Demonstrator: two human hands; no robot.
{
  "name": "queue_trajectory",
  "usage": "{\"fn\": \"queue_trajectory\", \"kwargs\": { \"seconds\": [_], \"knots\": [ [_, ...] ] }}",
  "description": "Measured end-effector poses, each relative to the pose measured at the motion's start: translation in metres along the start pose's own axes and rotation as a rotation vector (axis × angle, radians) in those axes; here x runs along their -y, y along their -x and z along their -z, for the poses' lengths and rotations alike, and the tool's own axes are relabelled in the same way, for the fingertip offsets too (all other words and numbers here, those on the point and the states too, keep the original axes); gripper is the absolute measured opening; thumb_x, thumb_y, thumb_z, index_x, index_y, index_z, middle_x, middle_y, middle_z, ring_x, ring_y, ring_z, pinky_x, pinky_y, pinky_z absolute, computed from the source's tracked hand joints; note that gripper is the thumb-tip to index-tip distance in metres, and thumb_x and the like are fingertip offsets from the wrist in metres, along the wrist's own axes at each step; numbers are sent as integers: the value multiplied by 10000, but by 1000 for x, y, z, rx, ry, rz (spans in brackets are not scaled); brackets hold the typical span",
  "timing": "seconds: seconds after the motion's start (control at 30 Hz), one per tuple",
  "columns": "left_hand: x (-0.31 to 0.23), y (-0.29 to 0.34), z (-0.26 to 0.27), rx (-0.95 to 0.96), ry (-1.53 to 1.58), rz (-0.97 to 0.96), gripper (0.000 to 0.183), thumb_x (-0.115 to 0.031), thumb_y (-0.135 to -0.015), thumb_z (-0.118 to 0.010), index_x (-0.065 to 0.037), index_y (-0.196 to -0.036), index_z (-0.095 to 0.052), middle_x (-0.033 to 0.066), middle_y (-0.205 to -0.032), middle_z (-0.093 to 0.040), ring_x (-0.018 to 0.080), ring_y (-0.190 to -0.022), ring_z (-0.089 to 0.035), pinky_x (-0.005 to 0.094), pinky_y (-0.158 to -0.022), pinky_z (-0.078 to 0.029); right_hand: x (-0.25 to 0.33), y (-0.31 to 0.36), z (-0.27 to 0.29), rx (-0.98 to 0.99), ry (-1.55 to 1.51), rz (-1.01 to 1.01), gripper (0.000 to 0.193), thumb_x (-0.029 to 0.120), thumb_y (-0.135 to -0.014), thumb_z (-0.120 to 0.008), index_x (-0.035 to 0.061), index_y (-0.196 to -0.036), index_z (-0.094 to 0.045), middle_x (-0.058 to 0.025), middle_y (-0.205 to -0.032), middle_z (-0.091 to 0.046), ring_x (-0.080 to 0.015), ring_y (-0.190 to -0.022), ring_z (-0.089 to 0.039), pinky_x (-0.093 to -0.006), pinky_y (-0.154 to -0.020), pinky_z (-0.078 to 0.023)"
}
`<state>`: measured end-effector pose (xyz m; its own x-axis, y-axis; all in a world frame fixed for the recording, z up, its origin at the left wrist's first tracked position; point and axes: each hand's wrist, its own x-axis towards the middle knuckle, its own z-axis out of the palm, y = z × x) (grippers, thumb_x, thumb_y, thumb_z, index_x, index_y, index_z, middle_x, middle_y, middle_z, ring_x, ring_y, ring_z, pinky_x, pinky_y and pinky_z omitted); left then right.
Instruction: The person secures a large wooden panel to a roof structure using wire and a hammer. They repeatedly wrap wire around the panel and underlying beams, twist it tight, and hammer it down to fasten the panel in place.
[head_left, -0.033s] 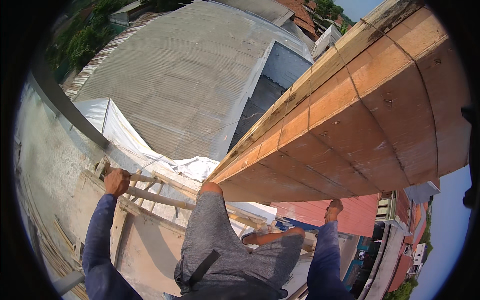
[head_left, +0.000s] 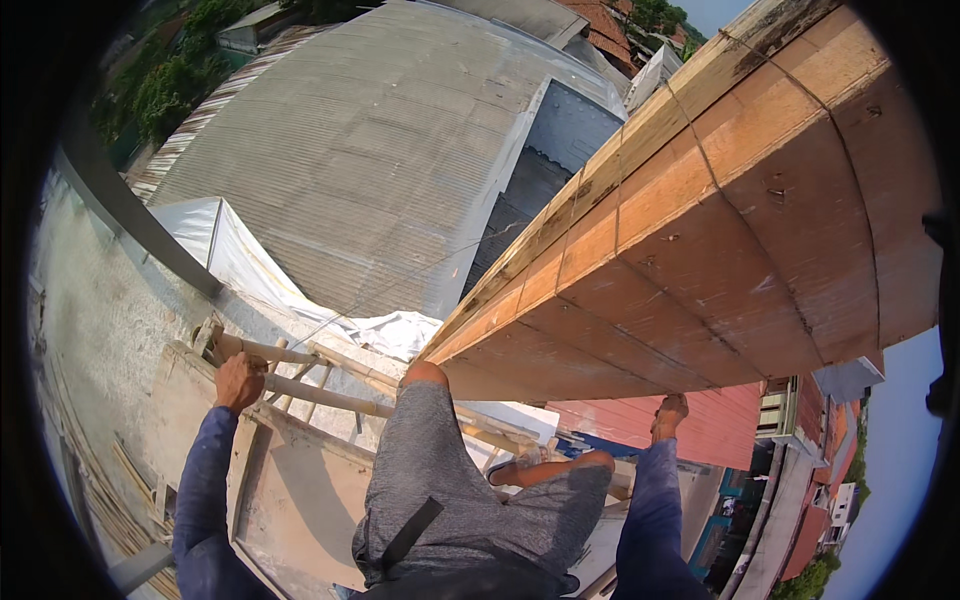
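Fig.: head view, looking steeply down from a high perch. The left hand is closing around the end of a bamboo pole, fingers wrapped fully round it, apparently for support, since the body is hanging over a drop. The right hand is pressing up against the lower edge of the orange brick wall; whether it is gripping the edge or just lying flat against it cannot be told at this angle (only the back of the hand shows). Both forearms are wearing blue sleeves.

The pole is lying roughly horizontal at lower left, w/ a second pole just below it and short cross rungs between them, i.e. part of a scaffold frame running toward the wall's base. The person's knee, in grey shorts, is resting on or just over this frame; a bare foot is tucked near it, prob. for balance.

Well below: a corrugated grey roof, a white tarp draped along its edge, and a concrete wall face at left. Red roofs are showing at lower right.
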<state>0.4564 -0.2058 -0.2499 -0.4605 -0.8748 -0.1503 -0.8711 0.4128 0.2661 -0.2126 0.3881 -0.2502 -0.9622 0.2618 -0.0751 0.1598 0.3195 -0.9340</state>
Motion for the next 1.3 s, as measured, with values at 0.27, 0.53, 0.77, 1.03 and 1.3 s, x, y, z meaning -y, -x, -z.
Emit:
{"fn": "queue_trajectory", "kwargs": {
  "seconds": [0.27,0.53,0.77,1.03,1.3],
  "knots": [
    [-130,183,41,405,-30,-326,125,-166,-764,-599,-163,-790,-721,167,-678,-668,367,-650,-678,477,-576,-509,-10,44,-19,195,-110,216,197,131,-968,-529,16,-851,-638,-7,-678,-551,-91,-534,-406,-271,-479,-307],
    [-258,243,48,712,442,-850,224,-277,-765,-688,-60,-818,-699,165,-828,-720,341,-759,-716,455,-667,-542,22,54,-14,263,98,-97,272,268,-1012,-561,106,-794,-568,-14,-598,-482,-118,-415,-425,-268,-366,-347],
    [-301,246,22,780,591,-926,224,-209,-788,-663,-11,-876,-714,211,-874,-722,392,-833,-721,489,-729,-565,25,66,-12,220,259,-67,337,342,-1009,-578,121,-758,-537,-5,-568,-447,-141,-385,-422,-311,-305,-293],
    [-367,256,-19,863,588,-887,309,-285,-802,-674,-16,-950,-711,226,-946,-725,398,-912,-716,502,-790,-561,16,50,-3,244,235,-307,301,313,-1015,-553,116,-790,-586,-2,-630,-479,-95,-444,-396,-263,-347,-288],
    [-399,241,-49,933,99,-698,398,-361,-814,-659,-35,-1031,-727,222,-997,-731,400,-981,-706,492,-880,-543,4,51,-3,366,-69,-215,272,337,-998,-547,143,-814,-592,24,-602,-447,-78,-418,-350,-242,-348,-237]
  ]
}}
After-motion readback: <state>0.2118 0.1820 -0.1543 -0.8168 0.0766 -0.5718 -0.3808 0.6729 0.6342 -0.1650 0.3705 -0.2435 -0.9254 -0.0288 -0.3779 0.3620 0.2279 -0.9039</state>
